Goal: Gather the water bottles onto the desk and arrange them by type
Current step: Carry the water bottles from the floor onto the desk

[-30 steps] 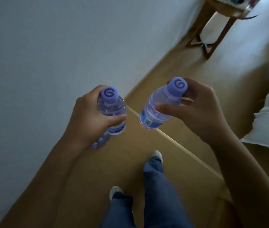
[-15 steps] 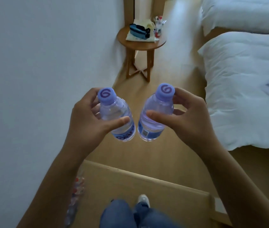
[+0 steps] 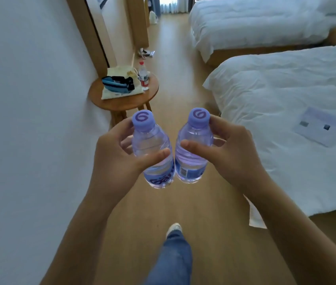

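White wall (image 3: 29,120), wooden floor (image 3: 183,202), round side table (image 3: 121,103), two white beds (image 3: 276,89)

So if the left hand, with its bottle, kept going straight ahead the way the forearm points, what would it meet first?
Most likely the round wooden side table, which stands directly beyond the left hand and its purple-capped bottle. Nothing shows between them, though one view leaves depth and height uncertain; the hand could pass above the tabletop.

Head-worn view looks forward and down, close over both hands (image 3: 175,157)

Two purple-capped bottles (image 3: 152,153); one red-capped bottle (image 3: 143,76); two beds (image 3: 286,83); one round table (image 3: 121,99)
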Demonstrator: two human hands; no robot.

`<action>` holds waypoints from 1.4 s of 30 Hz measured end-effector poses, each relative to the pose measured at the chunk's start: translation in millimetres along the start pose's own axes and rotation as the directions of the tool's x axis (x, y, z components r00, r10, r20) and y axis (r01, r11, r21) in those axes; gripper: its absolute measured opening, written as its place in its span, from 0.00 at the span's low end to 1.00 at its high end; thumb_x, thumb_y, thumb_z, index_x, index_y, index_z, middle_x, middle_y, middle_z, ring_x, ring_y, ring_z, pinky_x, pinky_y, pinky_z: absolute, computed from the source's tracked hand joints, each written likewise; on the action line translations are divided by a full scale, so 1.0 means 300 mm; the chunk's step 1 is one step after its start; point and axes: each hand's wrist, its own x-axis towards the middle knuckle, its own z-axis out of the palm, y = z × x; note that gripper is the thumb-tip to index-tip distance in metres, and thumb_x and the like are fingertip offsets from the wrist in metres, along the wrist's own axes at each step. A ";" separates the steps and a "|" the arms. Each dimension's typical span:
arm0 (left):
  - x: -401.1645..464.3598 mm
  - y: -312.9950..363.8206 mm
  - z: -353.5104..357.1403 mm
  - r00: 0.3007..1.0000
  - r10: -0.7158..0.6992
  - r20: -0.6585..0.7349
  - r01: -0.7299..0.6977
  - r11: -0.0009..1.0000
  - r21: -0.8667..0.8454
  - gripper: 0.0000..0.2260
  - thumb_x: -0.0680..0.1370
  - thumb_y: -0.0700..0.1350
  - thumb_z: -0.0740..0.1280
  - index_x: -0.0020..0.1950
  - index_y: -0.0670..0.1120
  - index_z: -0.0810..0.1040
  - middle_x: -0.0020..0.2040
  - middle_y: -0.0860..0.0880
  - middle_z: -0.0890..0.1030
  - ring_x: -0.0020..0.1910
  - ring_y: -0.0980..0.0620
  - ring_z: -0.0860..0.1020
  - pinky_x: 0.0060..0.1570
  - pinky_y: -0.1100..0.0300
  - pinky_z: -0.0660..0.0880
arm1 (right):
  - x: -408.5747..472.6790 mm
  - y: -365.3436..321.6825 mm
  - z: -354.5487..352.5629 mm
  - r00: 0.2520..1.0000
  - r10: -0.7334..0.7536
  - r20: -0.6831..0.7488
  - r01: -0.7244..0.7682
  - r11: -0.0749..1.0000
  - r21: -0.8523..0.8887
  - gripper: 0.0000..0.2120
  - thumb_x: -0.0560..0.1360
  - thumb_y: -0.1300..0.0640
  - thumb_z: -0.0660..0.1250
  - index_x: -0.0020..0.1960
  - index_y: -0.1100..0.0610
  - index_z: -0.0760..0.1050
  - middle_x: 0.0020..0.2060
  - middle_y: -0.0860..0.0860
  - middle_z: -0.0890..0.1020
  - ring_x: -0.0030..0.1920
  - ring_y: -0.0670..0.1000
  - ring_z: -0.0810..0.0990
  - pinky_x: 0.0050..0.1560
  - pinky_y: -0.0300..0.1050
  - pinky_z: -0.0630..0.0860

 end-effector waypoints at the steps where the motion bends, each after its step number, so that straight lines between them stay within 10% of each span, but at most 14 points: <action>1: 0.103 -0.025 0.010 1.000 0.008 0.010 -0.008 1.000 -0.005 0.22 0.65 0.45 0.80 0.57 0.54 0.79 0.47 0.66 0.83 0.47 0.64 0.83 0.42 0.73 0.76 | 0.097 0.020 -0.009 1.000 0.005 -0.006 -0.005 1.000 -0.001 0.18 0.70 0.51 0.77 0.59 0.50 0.80 0.47 0.37 0.84 0.48 0.38 0.83 0.47 0.27 0.75; 31: 2.809 -0.727 0.499 0.995 -0.072 -0.071 0.069 0.997 -0.047 0.19 0.66 0.41 0.80 0.54 0.52 0.81 0.45 0.61 0.85 0.43 0.61 0.84 0.40 0.71 0.78 | 2.765 0.999 -0.357 0.994 0.044 -0.098 -0.048 0.998 -0.039 0.18 0.68 0.51 0.77 0.56 0.44 0.78 0.48 0.43 0.85 0.50 0.47 0.83 0.54 0.48 0.81; 42: 3.887 -1.113 0.484 0.997 -0.041 -0.063 0.039 0.998 -0.039 0.20 0.65 0.44 0.81 0.52 0.58 0.80 0.45 0.61 0.85 0.43 0.60 0.84 0.42 0.70 0.78 | 3.808 1.347 -0.263 0.993 0.037 -0.111 -0.044 0.997 -0.061 0.20 0.68 0.46 0.76 0.59 0.43 0.78 0.48 0.39 0.84 0.52 0.45 0.82 0.53 0.36 0.78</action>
